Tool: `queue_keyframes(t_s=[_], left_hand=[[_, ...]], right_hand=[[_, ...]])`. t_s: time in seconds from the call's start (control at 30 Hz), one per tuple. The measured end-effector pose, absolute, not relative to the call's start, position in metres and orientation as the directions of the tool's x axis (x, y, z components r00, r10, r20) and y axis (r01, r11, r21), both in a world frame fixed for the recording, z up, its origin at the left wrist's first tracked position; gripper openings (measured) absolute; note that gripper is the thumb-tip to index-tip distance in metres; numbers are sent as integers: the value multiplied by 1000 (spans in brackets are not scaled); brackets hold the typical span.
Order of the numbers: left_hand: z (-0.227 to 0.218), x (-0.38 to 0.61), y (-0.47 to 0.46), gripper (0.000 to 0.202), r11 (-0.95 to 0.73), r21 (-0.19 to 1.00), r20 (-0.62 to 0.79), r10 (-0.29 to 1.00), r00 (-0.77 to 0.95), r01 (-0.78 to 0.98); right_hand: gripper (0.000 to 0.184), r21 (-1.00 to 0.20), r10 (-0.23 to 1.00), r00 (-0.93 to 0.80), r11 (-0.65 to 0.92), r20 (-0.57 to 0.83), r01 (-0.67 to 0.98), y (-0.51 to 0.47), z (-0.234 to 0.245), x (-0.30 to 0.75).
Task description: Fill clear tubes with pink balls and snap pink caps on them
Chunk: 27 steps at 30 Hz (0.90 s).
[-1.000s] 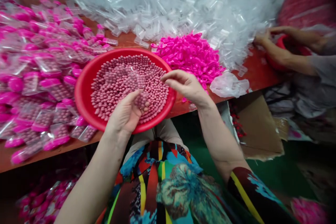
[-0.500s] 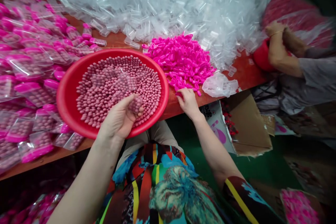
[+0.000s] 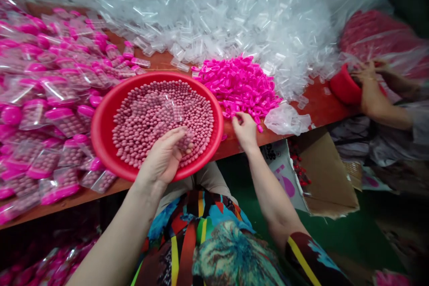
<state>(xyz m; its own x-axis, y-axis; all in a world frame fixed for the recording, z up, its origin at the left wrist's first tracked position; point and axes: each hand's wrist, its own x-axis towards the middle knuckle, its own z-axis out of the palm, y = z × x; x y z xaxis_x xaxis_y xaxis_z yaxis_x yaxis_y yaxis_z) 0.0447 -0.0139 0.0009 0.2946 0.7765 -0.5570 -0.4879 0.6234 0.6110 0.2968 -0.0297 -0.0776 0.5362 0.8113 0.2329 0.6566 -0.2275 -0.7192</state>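
Over the near right part of a red basin (image 3: 100,129) my left hand (image 3: 164,154) is closed round a small clear plastic bottle (image 3: 185,139) with pink beads in it. The basin holds many loose pink beads (image 3: 140,129), and a clear empty bottle (image 3: 174,109) lies on top of them. My right hand (image 3: 246,132) is at the near edge of a heap of bright pink plastic caps (image 3: 237,85). Its fingers are curled and pressed together at a pink cap; the fingertips are partly hidden.
Filled, capped bottles (image 3: 63,120) are piled on the left of the table. A large heap of clear empty bottles (image 3: 241,18) lies along the back. A crumpled plastic bag (image 3: 288,118) sits right of the caps. Below stands a cardboard box (image 3: 331,178). A co-worker's hands (image 3: 367,73) are at another red bowl (image 3: 345,85).
The view has shifted, so the table things appear lower and further right. My right hand's fingers have curled in at the caps. My left hand still holds the bottle over the basin.
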Motion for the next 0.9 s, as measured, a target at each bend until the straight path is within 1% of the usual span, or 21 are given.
queue_keyframes(t_s=[0.03,0.07,0.1,0.13,0.2,0.27,0.3,0.43,0.47,0.53,0.63,0.73,0.8,0.83,0.9], left_hand=[[1,45,-15,16,634,606,-553,770,317,-481],[1,45,-16,18,648,598,-551,760,345,-471],[1,45,-17,19,663,590,-548,748,374,-462],[1,45,-18,20,674,580,-545,738,397,-458],[0,44,-20,23,678,567,-525,735,428,-469],[-1,43,-22,26,658,571,-490,753,439,-491],[-2,42,-23,27,648,578,-475,762,441,-496],[-4,39,-25,31,616,615,-427,785,449,-492],[-4,39,-26,31,607,624,-416,792,447,-492],[-5,38,-26,31,576,648,-398,813,424,-498],[-9,40,-28,32,526,684,-381,849,367,-506],[-12,42,-31,34,489,702,-377,872,312,-518],[-12,42,-32,34,476,709,-378,879,290,-521],[-12,41,-33,35,474,710,-377,881,286,-521],[-8,39,-33,35,484,710,-376,875,305,-511]], right_hand=[[27,-824,779,590,-182,212,536,-31,-67,291],[30,-905,770,613,-119,176,409,-33,-54,283],[33,-954,809,571,-48,137,297,-35,-42,272],[33,-975,866,490,-9,104,222,-36,-29,260],[30,-988,949,306,32,78,152,-39,-9,233],[26,-988,984,163,44,69,149,-40,1,211],[24,-988,990,127,41,60,151,-40,2,203],[20,-988,991,129,19,39,154,-38,-4,192],[18,-983,990,125,36,60,182,-38,-6,192],[12,-950,984,98,116,150,289,-38,-7,192],[12,-843,946,13,282,323,459,-39,-7,186],[16,-737,899,-46,386,436,555,-44,-7,178],[17,-704,883,-49,404,467,584,-48,-8,175],[18,-711,883,-40,404,469,576,-50,-8,175],[17,-784,903,-8,377,429,493,-50,-8,179]])
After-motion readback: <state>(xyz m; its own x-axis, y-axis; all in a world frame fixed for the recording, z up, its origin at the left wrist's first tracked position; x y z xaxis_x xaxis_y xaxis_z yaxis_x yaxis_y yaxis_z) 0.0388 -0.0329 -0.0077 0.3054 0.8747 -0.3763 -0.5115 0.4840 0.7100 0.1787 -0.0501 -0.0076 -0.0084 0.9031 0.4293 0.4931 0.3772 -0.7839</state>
